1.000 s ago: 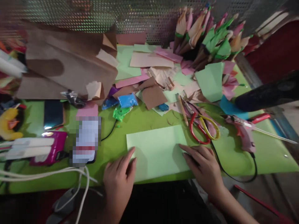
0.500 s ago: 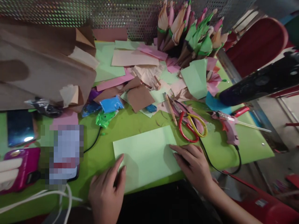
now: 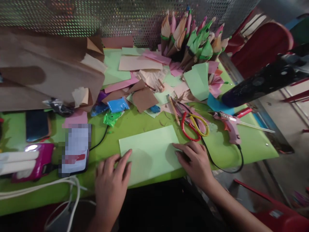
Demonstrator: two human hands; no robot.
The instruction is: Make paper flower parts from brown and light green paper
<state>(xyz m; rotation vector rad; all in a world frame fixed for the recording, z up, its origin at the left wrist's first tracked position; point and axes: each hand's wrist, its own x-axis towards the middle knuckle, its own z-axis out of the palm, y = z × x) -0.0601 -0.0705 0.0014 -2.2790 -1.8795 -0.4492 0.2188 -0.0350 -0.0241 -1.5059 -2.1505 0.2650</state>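
A pale green sheet of paper (image 3: pixel 152 154) lies flat at the front of the green table. My left hand (image 3: pixel 113 180) rests on its left edge, fingers spread, index fingertip touching the paper. On the right edge, my right hand (image 3: pixel 194 161) lies with its fingers stretched out and their tips on the sheet. Neither hand grips anything. Just beyond the right hand are scissors with one red and one yellow handle (image 3: pixel 191 130); a pencil (image 3: pixel 174 109) lies beside them. A pink glue gun (image 3: pixel 230 127) sits further right, its black cord trailing toward the table's front edge.
Paper scraps (image 3: pixel 145 96), blue and green packets (image 3: pixel 117 105) and brown paper (image 3: pixel 48 74) cover the back. Paper-wrapped flower bunches (image 3: pixel 190 38) stand at the back right, near a dark cylinder (image 3: pixel 263 83). Phones (image 3: pixel 76 149), a magenta device (image 3: pixel 36 161) and white cables (image 3: pixel 60 182) are at left.
The view has shifted slightly, so the table's things appear a little displaced. Both hands stay on the paper's side edges; the left hand's fingers look somewhat more spread.
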